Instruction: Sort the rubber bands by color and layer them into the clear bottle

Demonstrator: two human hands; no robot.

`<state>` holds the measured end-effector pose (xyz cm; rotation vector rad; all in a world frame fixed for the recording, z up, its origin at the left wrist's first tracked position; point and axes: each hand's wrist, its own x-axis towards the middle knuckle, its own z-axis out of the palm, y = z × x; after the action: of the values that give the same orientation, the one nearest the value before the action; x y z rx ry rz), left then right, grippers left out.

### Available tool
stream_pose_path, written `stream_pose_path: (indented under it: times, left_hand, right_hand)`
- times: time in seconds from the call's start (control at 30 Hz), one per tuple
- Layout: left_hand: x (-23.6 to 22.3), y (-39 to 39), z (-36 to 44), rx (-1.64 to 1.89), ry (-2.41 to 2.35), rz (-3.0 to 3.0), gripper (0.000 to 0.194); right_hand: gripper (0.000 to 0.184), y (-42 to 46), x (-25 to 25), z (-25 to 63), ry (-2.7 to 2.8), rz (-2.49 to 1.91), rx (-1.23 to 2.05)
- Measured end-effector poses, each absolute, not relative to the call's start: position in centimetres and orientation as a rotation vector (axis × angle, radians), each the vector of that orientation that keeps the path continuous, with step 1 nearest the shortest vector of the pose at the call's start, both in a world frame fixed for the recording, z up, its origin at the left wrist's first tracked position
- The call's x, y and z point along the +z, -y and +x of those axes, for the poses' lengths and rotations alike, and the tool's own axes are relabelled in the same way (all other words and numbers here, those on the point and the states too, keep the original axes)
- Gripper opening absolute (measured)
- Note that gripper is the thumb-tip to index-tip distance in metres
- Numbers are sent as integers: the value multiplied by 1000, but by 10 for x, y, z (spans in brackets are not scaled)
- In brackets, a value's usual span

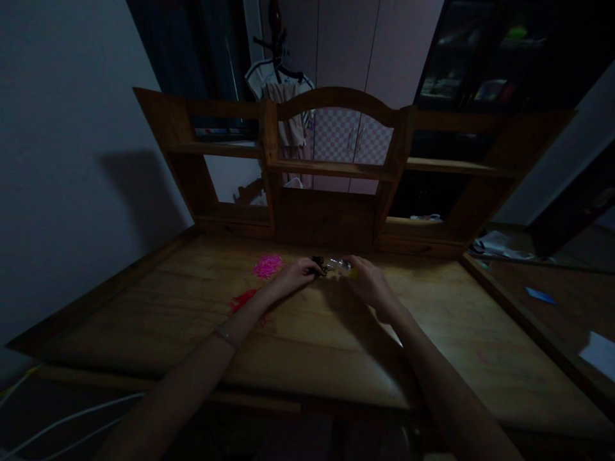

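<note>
My left hand [298,273] rests on the wooden desk with its fingers curled at a small pile of dark pieces [321,264], partly covered by the fingertips. Across from it, my right hand [369,280] has its fingers closed at the edge of a clear plastic container or bag [339,263]; dim light hides which. A bit of yellow [354,273] shows under the right fingers. Left of my left hand lies a heap of small pink pieces [268,266]. Nearer to me, a heap of red pieces [244,299] is partly hidden behind my left forearm.
The wooden desk [307,346] carries a shelf unit [331,168] along its back edge. A wall [72,160] borders the left. Beyond the desk's right edge lie a blue card [540,295] and a white sheet [600,353]. White cables [81,413] hang at the lower left.
</note>
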<state>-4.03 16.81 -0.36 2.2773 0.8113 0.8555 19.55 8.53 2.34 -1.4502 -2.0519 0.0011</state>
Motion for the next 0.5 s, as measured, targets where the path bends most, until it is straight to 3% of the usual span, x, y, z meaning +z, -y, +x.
stream_pose_path:
  times: [0.2, 0.5]
  left_hand:
    - [8, -168, -41, 968, -830, 1821, 29]
    - [20, -159, -40, 935, -744, 1763, 34]
  right_hand:
    - [32, -81, 24, 189, 2117, -1458, 52]
    - [33, -80, 20, 182, 2068, -1395, 103]
